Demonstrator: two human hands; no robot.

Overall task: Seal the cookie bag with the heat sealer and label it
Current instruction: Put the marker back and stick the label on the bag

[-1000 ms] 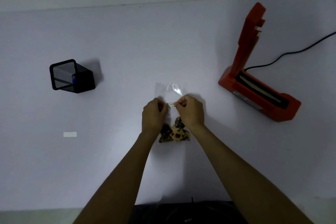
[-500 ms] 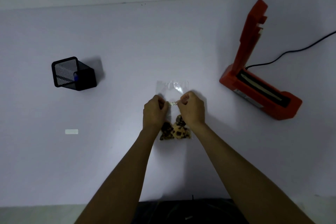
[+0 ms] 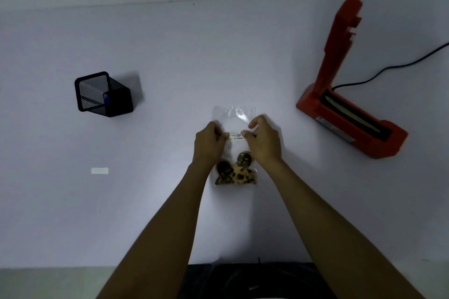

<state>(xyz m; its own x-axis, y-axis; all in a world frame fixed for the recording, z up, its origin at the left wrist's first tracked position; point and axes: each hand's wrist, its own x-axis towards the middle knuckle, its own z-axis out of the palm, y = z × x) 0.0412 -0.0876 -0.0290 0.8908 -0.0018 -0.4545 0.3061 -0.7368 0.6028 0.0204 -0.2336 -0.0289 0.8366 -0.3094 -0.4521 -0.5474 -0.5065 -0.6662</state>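
A clear cookie bag (image 3: 233,116) lies flat in the middle of the white table, with several brown cookies (image 3: 237,172) bunched at its near end. Across the bag's middle lies a small white label (image 3: 235,136) with handwriting on it. My left hand (image 3: 209,144) presses the label's left end with its fingertips. My right hand (image 3: 263,141) pinches the label's right end, fingers curled over it. The red heat sealer (image 3: 345,114) stands at the right with its arm raised upright.
A black mesh pen holder (image 3: 103,94) with a pen inside stands at the left. A small white strip (image 3: 99,170) lies near the front left. The sealer's black cable (image 3: 393,68) runs off to the right. The table's near edge is close to my body.
Both hands stay at the label on the bag. My right hand's fingers have lifted and spread slightly, showing more of the label.
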